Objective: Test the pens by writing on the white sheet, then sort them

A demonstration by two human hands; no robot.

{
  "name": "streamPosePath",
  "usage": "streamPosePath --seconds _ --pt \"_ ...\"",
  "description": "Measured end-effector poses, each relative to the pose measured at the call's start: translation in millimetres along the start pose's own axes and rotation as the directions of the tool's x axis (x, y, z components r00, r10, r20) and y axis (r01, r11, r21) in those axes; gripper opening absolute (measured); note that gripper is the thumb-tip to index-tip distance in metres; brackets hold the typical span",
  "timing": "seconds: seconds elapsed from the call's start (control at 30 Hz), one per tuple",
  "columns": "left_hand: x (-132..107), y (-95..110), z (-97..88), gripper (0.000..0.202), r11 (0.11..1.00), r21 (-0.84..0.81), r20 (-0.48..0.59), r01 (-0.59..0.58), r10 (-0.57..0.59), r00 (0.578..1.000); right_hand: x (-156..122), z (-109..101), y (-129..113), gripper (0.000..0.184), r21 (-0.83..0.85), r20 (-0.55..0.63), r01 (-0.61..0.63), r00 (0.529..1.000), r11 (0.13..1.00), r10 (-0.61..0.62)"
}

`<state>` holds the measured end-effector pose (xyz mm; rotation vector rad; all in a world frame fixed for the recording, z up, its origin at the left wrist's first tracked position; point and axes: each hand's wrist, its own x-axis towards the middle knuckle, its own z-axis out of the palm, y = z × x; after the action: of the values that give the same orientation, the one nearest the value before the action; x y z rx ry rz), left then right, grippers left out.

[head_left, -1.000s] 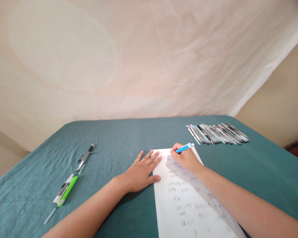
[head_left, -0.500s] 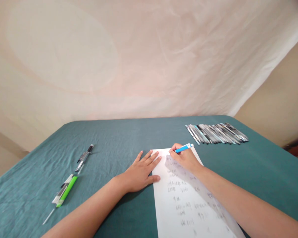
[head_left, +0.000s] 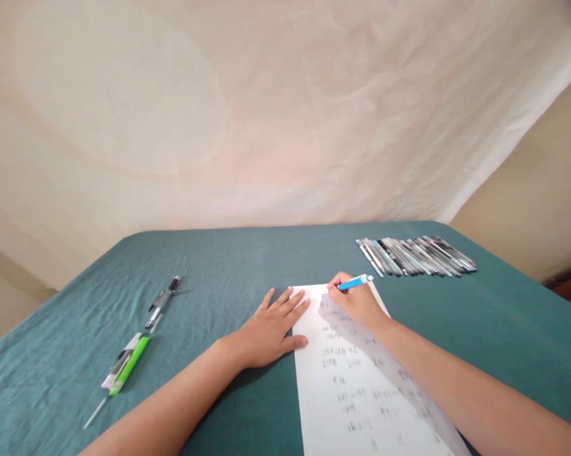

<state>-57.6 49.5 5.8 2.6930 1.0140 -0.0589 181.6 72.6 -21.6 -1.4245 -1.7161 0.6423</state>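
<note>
A long white sheet of paper (head_left: 321,399) lies in front of me, with rows of dark handwriting too blurred to read. My right hand (head_left: 359,304) is closed round a blue and white pen (head_left: 354,282) near the sheet's top edge. The pen slants up to the right, and its tip is hidden behind my fingers. Flat on the left edge of the paper rests my left hand (head_left: 273,329), its fingers spread, partly on the sheet and partly on the green cloth.
A dense row of pens (head_left: 416,256) lies at the back right of the green tablecloth (head_left: 247,259). On the left are a few dark and clear pens (head_left: 162,303) and a bright green pen (head_left: 130,366) beside grey-white parts. A pale cloth (head_left: 276,114) hangs behind the table.
My right hand and the pen have shifted very slightly to the right along the top of the sheet. The left hand stays put on the paper.
</note>
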Motion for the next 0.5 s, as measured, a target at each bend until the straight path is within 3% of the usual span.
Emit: streamPosePath --seconds 0.5 --pt "0.5 -0.5 1.0 0.067 1.000 0.001 0.005 -0.004 0.004 1.000 -1.3 -1.6 0.2 0.012 0.009 0.030 0.021 0.999 1.000 -0.021"
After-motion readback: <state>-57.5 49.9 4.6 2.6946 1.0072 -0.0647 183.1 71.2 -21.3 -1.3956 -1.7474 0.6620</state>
